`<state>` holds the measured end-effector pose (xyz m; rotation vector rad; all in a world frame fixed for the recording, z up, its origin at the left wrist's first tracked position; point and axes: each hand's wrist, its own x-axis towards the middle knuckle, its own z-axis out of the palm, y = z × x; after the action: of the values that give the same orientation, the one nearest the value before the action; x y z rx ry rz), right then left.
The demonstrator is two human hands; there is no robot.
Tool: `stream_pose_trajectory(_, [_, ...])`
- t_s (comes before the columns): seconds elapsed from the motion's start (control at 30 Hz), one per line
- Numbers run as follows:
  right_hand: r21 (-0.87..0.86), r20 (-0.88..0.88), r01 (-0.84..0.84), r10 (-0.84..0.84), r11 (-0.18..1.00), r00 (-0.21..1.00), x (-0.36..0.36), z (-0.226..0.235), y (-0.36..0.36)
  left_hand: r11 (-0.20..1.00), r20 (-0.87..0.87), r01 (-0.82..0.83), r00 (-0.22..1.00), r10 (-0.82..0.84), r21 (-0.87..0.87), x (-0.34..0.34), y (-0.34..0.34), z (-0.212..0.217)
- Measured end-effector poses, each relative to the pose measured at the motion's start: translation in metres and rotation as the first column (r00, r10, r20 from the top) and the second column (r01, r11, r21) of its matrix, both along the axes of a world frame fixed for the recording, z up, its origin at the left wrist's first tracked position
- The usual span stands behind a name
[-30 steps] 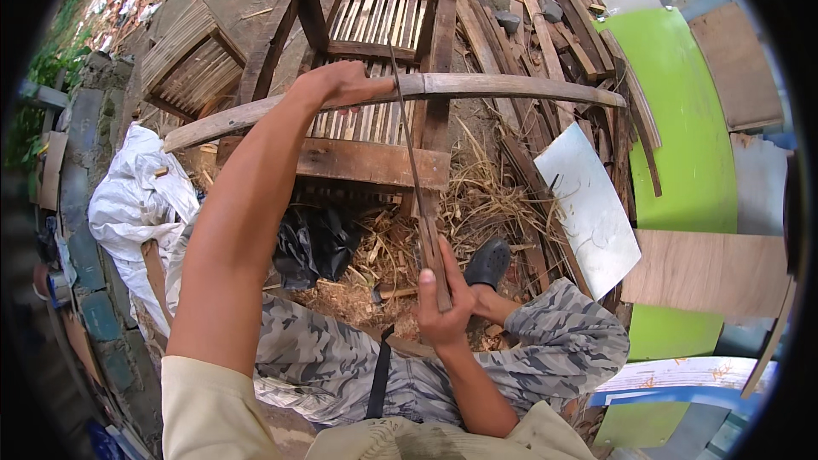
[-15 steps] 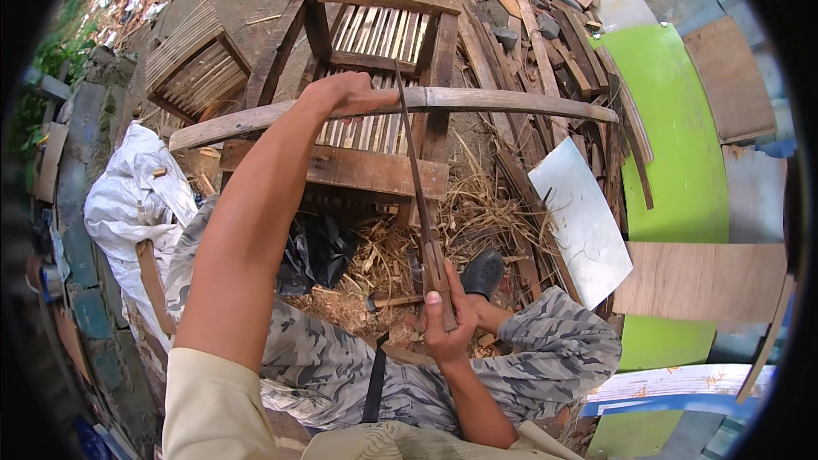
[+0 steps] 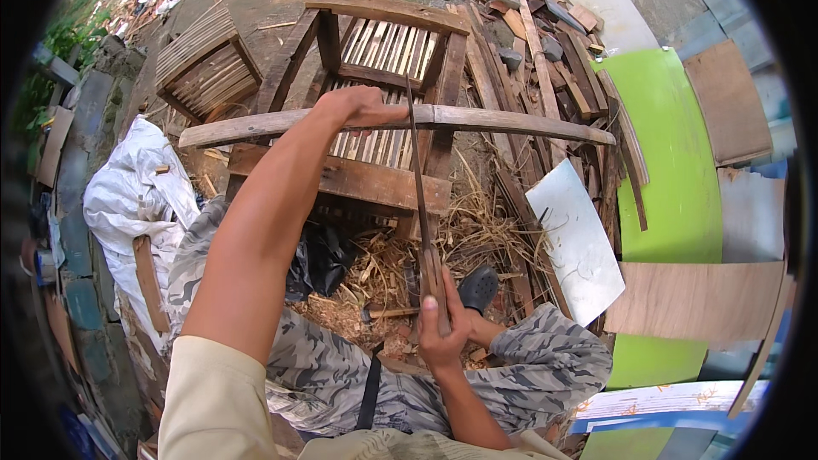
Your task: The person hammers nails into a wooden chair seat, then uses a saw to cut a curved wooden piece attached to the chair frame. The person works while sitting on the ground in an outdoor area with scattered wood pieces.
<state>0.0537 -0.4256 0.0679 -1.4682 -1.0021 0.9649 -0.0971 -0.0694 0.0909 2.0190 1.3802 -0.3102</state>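
Observation:
My left hand is closed around a long split bamboo pole, pressing it across a dark wooden frame with a slatted middle. In my right hand, low in front of me, is the wooden handle of a handsaw. The thin saw blade, seen nearly edge-on, runs away from me and crosses the bamboo just right of my left hand, close to a joint in the pole. Whether its teeth have cut into the bamboo cannot be made out.
A second slatted wooden piece lies at far left, above a white sack. Scrap planks are heaped at right beside a pale sheet and a green panel. Wood shavings, a black bag and a hammer-like tool lie near my legs.
The view has shifted slightly, so the bamboo and frame appear a little lower. Both hands keep their holds, and the saw crosses the bamboo at about the same place.

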Motion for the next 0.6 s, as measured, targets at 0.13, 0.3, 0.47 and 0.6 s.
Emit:
stream_pose_trajectory(0.13, [-0.035, -0.002, -0.003, 0.002, 0.999, 1.000, -0.002, -0.002, 0.108, 0.999, 0.041, 0.021, 0.999, -0.022, 0.033, 0.000, 0.001, -0.005])
stream_pose_trajectory(0.3, [0.024, 0.069, -0.020, 0.018, 1.000, 0.997, -0.002, -0.006, 0.039, 0.999, 0.039, 0.008, 0.999, -0.007, -0.031, -0.006, 0.004, -0.009])
stream_pose_trajectory(0.47, [0.041, 0.029, -0.026, 0.025, 0.999, 0.999, 0.005, -0.007, -0.003, 0.998, -0.013, 0.009, 1.000, -0.010, -0.054, -0.002, 0.007, -0.007])
stream_pose_trajectory(0.6, [0.052, 0.107, -0.008, 0.002, 0.999, 0.994, 0.000, -0.010, 0.113, 0.999, 0.066, 0.033, 0.997, -0.034, 0.006, 0.001, 0.004, -0.006])
